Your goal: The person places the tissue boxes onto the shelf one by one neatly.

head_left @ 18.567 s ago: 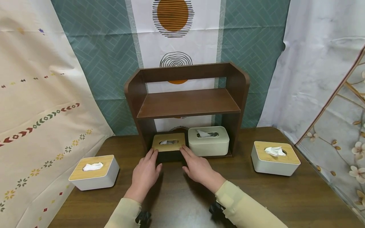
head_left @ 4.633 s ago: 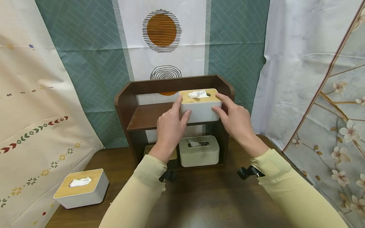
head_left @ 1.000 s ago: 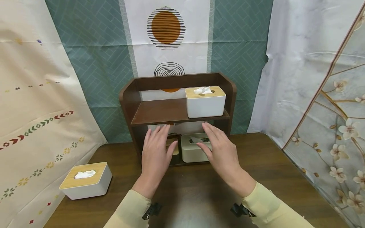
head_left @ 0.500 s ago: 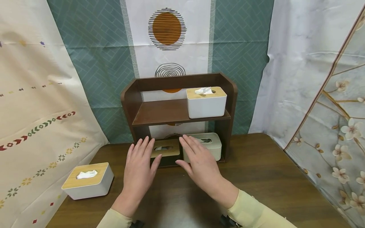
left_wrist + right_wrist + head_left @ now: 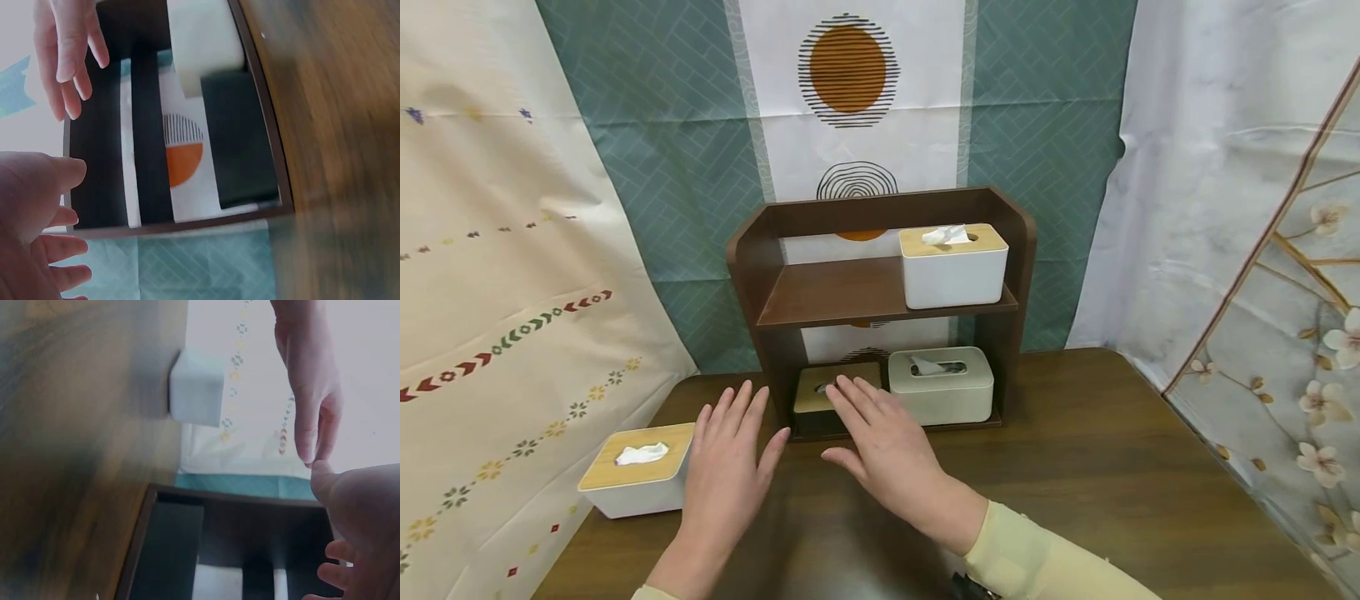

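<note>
My left hand point(image 5: 726, 467), fingers extended, is in the air beside a white tissue box with a wooden lid point(image 5: 602, 475) on the table's left, partly hiding its right end. Farther right, my right hand point(image 5: 887, 442) also has straight fingers and holds nothing; it covers part of a black tissue box with a wooden lid point(image 5: 816, 422) on the lower shelf. Next to that black box stands a pale green tissue box point(image 5: 942, 402). A second white, wooden-lidded tissue box point(image 5: 955, 279) sits at the right of the upper shelf.
The dark brown two-tier shelf point(image 5: 835, 287) stands at the back of the brown wooden table point(image 5: 1075, 467). Patterned cloths hang behind and on both sides, the cream cloth point(image 5: 497, 250) close to the left box.
The right-hand white box went from the table, held in both hands, onto the upper shelf, where it was released. Over the last second both hands moved down and left, toward the left white box.
</note>
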`<action>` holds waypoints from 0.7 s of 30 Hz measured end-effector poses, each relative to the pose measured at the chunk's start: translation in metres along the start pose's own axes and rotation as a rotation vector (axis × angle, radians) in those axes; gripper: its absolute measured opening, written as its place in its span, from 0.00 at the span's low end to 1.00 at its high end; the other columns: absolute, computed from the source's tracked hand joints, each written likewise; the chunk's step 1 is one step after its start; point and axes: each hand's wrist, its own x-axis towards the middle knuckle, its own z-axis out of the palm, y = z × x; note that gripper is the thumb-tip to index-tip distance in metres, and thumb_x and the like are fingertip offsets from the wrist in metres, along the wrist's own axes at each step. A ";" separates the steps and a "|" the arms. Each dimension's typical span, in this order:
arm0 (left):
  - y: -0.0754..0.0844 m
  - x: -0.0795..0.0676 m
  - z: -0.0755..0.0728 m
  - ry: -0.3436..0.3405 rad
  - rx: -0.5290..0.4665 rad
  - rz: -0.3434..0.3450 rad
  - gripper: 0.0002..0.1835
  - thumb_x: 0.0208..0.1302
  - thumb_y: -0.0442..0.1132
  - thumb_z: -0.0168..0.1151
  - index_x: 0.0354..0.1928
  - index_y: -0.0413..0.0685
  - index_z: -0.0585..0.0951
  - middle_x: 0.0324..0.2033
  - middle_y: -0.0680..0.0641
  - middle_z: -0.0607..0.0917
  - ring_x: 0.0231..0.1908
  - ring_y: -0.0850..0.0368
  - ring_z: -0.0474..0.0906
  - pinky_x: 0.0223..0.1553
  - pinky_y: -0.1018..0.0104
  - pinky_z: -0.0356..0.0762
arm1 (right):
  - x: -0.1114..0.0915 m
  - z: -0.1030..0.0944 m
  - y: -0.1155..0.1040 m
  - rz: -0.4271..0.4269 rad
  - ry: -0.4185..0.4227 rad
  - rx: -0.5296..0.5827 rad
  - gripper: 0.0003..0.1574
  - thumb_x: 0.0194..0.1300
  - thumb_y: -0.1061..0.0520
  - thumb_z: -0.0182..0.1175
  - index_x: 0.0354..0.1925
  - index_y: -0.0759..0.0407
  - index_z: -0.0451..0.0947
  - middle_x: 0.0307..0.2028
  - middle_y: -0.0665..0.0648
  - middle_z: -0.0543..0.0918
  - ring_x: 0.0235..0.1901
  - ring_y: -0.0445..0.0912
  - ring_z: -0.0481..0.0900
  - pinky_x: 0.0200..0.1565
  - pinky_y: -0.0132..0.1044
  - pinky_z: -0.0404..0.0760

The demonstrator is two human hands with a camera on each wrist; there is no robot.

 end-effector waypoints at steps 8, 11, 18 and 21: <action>-0.024 -0.011 -0.012 0.021 0.036 -0.022 0.35 0.73 0.45 0.76 0.76 0.38 0.77 0.74 0.29 0.76 0.76 0.27 0.66 0.79 0.31 0.53 | 0.011 0.023 -0.020 -0.054 -0.067 -0.076 0.52 0.80 0.28 0.58 0.86 0.54 0.62 0.84 0.56 0.66 0.82 0.52 0.65 0.78 0.50 0.69; -0.033 -0.013 -0.017 0.025 0.046 -0.039 0.35 0.72 0.44 0.76 0.75 0.37 0.77 0.74 0.28 0.75 0.76 0.26 0.66 0.79 0.30 0.53 | 0.014 0.030 -0.026 -0.075 -0.072 -0.072 0.52 0.80 0.27 0.58 0.86 0.53 0.62 0.84 0.55 0.65 0.82 0.52 0.65 0.78 0.49 0.68; -0.055 -0.023 -0.026 0.043 0.068 -0.069 0.36 0.70 0.43 0.78 0.74 0.36 0.77 0.73 0.26 0.76 0.75 0.24 0.66 0.76 0.27 0.55 | 0.022 0.046 -0.038 -0.107 -0.092 -0.059 0.52 0.81 0.25 0.53 0.86 0.53 0.62 0.85 0.55 0.64 0.82 0.51 0.65 0.79 0.49 0.66; -0.063 -0.026 -0.029 0.043 0.073 -0.084 0.36 0.70 0.43 0.77 0.74 0.36 0.77 0.73 0.26 0.75 0.74 0.23 0.67 0.75 0.26 0.56 | 0.024 0.051 -0.041 -0.116 -0.117 -0.048 0.52 0.82 0.25 0.50 0.87 0.52 0.61 0.85 0.54 0.63 0.82 0.51 0.64 0.80 0.49 0.65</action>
